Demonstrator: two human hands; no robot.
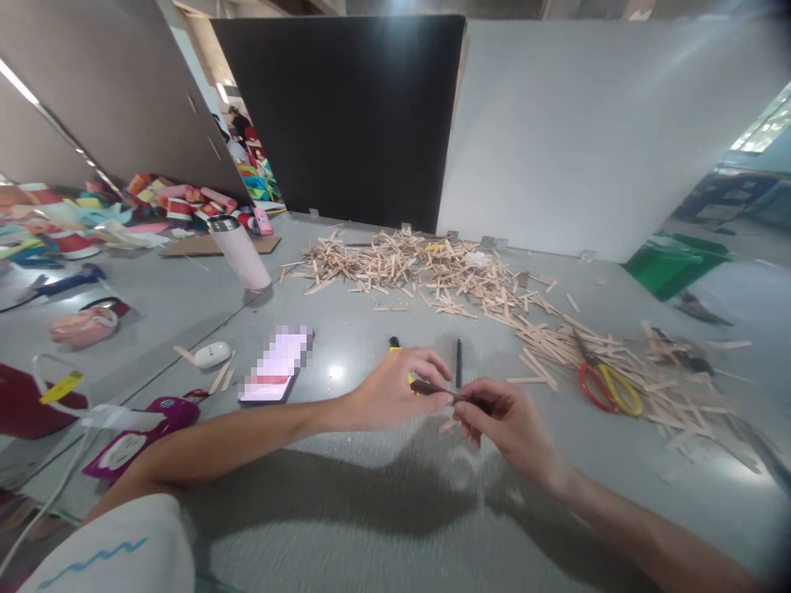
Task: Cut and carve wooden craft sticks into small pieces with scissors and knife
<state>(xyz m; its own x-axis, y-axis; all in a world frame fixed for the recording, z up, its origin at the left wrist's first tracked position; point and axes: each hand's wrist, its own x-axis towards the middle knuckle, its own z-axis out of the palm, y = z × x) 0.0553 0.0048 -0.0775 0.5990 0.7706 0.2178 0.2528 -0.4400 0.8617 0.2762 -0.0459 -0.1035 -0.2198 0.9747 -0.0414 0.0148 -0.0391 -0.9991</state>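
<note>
My left hand (395,387) and my right hand (503,424) meet over the grey table (346,494), both pinching one thin dark stick-like object (440,390) held level between them. Its exact kind is unclear. A black pen (458,362) lies just beyond the hands, and a yellow-and-black tool (395,344) pokes out behind my left hand. A small wooden piece (447,425) lies under the hands. A large heap of wooden sticks (445,276) spreads across the table behind.
Red-and-yellow scissors (609,387) lie among sticks to the right. A phone (277,364) lies left of my hands, with a white mouse (210,355) and a pink bottle (238,251) beyond. Black and white panels stand at the back. A green bin (671,263) stands at the right.
</note>
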